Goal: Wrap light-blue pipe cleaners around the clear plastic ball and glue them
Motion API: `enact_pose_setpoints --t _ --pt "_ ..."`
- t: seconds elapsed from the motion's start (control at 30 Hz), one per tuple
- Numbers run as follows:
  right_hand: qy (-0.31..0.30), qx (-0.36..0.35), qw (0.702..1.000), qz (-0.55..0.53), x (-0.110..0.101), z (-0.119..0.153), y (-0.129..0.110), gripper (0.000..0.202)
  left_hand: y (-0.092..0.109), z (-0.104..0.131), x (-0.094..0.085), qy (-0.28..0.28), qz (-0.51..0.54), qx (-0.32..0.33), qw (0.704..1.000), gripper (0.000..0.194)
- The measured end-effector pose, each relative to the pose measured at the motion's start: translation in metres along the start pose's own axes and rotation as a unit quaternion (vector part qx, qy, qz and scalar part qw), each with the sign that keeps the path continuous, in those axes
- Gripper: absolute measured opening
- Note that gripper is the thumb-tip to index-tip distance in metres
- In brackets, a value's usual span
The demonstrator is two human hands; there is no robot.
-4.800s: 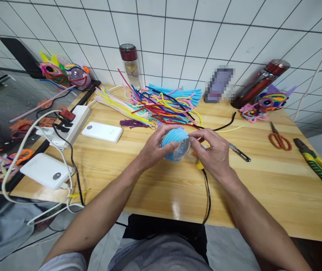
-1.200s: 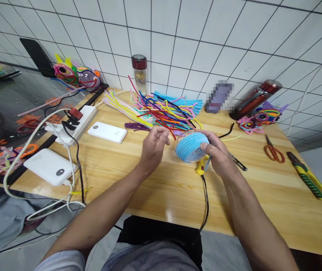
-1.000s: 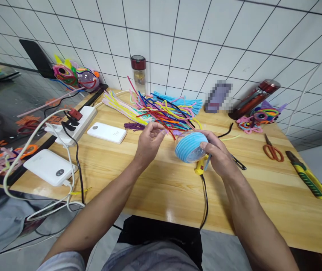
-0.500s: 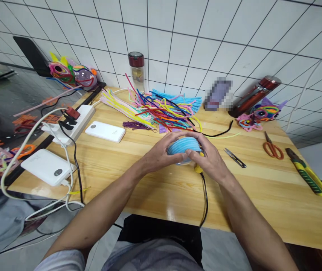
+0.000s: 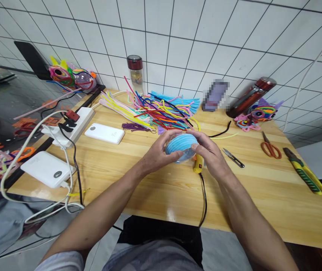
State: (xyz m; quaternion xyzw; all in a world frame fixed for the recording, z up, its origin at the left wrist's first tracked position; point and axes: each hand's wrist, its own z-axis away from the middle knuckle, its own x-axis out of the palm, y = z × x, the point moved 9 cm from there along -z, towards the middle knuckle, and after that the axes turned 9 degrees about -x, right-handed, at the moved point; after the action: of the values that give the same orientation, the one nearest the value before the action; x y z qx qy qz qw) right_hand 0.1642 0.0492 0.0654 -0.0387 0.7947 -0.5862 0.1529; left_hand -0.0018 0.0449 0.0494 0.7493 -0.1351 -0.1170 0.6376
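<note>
A rounded clear piece wrapped with rows of light blue pipe cleaner [image 5: 182, 144] is held above the wooden table [image 5: 161, 192]. My left hand [image 5: 161, 152] grips its left side, thumb across the lower front. On the right side, my right hand [image 5: 208, 152] holds it too, thumb on the front edge. Some of the clear surface shows below the blue rows. Just beneath my right hand lies a yellow tool [image 5: 197, 165] with a black cord, its upper end hidden.
Behind my hands lies a pile of coloured pipe cleaners [image 5: 163, 111]. Small snips [image 5: 233, 157], orange scissors [image 5: 270, 146] and pliers [image 5: 304, 173] are at the right. Power banks [image 5: 104, 133] and a power strip [image 5: 74, 126] with cables lie left. A bottle [image 5: 136, 75] stands behind.
The blue-wrapped piece has tilted in my hands and moved slightly left, so more of its clear part shows. More of the yellow tool is visible. The view has shifted a little.
</note>
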Motion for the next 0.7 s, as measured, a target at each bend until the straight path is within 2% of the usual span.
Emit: enact_pose_setpoints --t 0.3,0.57,0.7 --pt "0.017 0.008 1.0 0.0 -0.0002 -0.0013 -0.0008 0.05 0.0011 0.0007 -0.0013 0.012 0.026 0.012 1.0 0.07" --pt "0.029 0.005 1.0 0.002 0.0004 -0.0019 -0.0013 0.049 0.0004 0.0001 0.0008 -0.008 0.046 -0.032 0.998 0.073" --pt "0.022 0.009 1.0 0.006 0.0019 -0.001 0.0004 0.047 -0.0063 0.0008 0.0009 -0.033 0.085 -0.044 0.995 0.066"
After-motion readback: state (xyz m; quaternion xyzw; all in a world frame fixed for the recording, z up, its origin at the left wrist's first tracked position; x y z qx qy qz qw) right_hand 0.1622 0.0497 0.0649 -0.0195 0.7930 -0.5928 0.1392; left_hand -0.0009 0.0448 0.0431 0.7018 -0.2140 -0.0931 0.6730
